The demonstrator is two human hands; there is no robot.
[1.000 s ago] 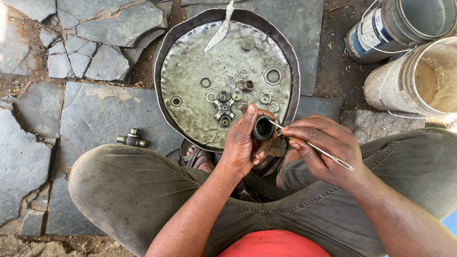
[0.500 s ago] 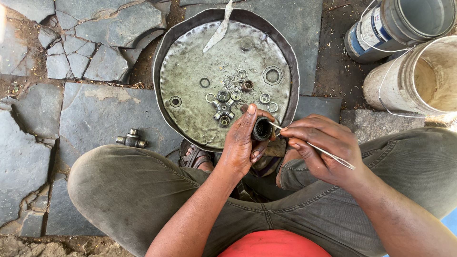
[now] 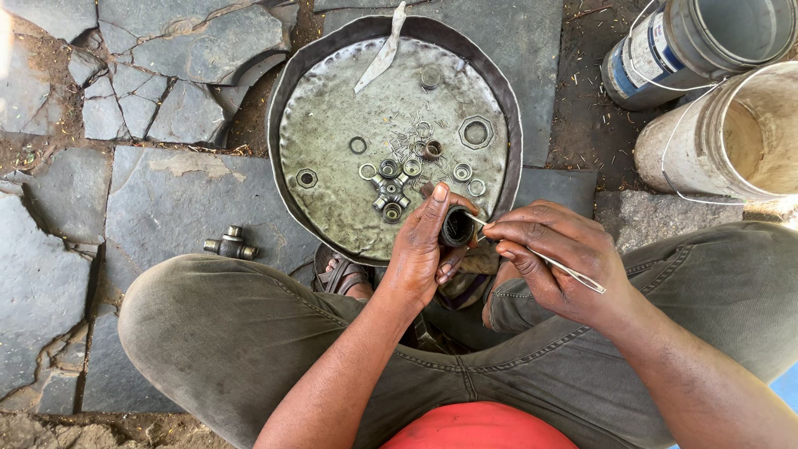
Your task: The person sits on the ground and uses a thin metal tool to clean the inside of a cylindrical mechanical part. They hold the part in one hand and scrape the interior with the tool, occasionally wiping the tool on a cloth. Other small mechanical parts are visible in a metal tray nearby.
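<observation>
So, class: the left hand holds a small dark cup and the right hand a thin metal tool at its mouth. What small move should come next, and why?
Probably ease the thin metal tool a little further into the small dark cup. The right hand has its tip at the cup's open mouth, and the left hand tilts that opening toward it. What is inside cannot be seen.

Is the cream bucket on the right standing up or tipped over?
Cannot tell for sure. The cream bucket shows its open mouth and inner wall to the overhead camera; it seems upright, beside the grey bucket.
</observation>
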